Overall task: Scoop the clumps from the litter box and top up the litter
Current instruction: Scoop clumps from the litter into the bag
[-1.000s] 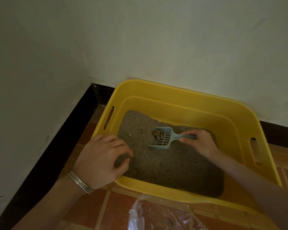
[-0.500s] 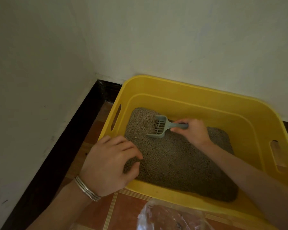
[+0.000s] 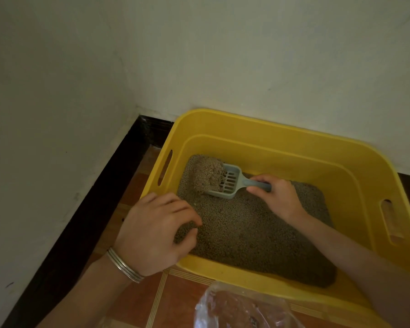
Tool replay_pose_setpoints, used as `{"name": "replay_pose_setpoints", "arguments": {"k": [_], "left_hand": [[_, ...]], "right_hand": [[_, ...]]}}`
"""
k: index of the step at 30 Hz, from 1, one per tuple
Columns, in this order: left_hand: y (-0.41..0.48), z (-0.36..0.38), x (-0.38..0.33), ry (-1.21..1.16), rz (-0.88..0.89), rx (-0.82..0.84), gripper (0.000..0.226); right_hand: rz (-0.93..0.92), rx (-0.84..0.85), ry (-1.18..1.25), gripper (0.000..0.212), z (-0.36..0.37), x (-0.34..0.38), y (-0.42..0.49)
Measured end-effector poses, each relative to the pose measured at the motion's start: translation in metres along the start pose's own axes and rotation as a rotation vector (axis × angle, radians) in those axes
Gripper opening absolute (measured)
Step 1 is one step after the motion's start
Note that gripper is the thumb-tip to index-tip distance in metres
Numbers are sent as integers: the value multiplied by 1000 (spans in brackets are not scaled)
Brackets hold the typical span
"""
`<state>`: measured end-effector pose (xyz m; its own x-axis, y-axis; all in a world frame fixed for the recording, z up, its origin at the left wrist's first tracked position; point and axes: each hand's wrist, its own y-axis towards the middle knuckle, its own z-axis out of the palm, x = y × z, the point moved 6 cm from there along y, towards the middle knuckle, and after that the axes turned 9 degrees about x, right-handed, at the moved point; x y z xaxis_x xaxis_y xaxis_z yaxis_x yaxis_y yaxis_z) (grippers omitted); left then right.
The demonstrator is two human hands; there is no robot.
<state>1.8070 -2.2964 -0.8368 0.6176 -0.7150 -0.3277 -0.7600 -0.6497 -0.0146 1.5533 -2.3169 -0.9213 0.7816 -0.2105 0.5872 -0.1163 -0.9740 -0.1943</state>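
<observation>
A yellow plastic litter box (image 3: pixel 265 129) stands in a room corner, holding grey-brown litter (image 3: pixel 246 228). My right hand (image 3: pixel 277 200) grips the handle of a pale blue slotted scoop (image 3: pixel 230 181) at the box's far left corner. The scoop carries a heap of litter (image 3: pixel 206 174) on its front half. My left hand (image 3: pixel 156 230), with thin metal bangles on the wrist, rests over the box's near left rim, fingers curled over the edge.
White walls meet at the corner with a dark skirting board (image 3: pixel 85 218) below. The floor is of red-brown tiles (image 3: pixel 175 301). A clear plastic bag (image 3: pixel 242 308) lies open at the bottom, just in front of the box.
The scoop moved from the middle of the litter toward the far left corner, dug in, and now holds a heap of litter. My left hand stayed on the rim.
</observation>
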Motion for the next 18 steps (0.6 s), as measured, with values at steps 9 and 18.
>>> {"name": "replay_pose_setpoints", "arguments": {"k": [9,18], "left_hand": [[-1,-1,-1,30,6,-16,25],[-1,1,0,62,2,-10,27]], "right_hand": [[-38,-51,55,31,-28,5,-28],[-65,-56,125,29,-39,-2,-54]]}}
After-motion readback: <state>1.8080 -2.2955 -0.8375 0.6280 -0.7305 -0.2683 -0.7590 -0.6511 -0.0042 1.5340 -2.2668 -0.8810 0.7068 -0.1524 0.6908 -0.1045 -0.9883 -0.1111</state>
